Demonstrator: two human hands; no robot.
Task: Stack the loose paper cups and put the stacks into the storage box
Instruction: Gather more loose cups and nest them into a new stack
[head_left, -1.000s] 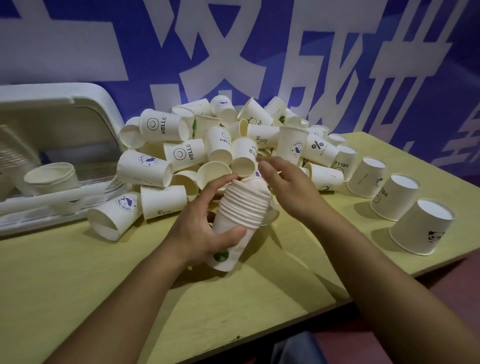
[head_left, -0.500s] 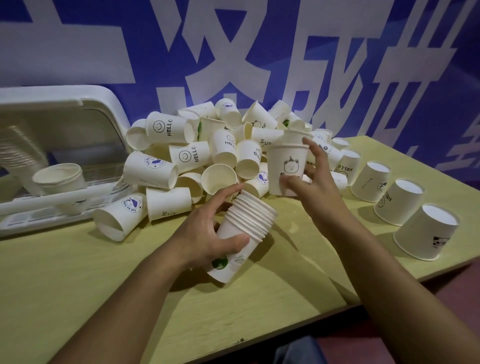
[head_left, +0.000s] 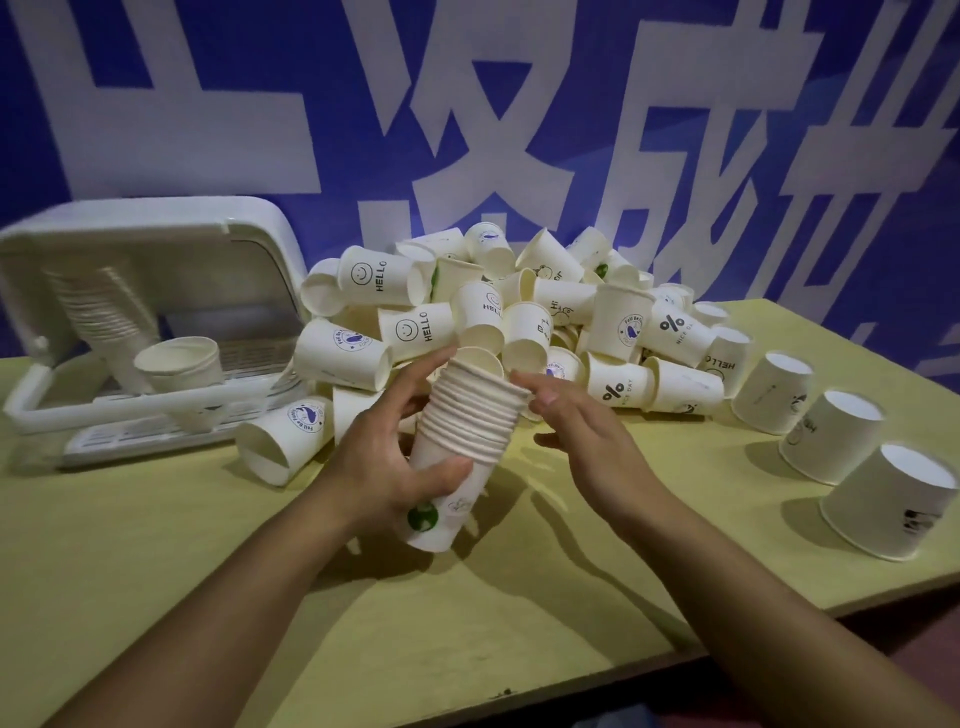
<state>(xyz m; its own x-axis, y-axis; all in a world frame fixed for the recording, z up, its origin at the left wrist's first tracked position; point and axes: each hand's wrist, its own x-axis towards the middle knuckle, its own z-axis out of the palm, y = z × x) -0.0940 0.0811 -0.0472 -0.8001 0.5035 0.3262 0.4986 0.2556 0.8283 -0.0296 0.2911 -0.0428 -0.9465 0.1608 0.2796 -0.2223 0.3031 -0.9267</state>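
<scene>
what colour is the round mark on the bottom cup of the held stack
Green, clearest in the head view.

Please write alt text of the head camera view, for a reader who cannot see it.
A person's left hand grips a stack of nested paper cups above a yellow table, while the right hand touches its rim. Behind lies a pile of loose cups; a white storage box at left holds stacks.

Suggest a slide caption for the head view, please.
Left hand grips a cup stack; right hand touches its rim.
</scene>
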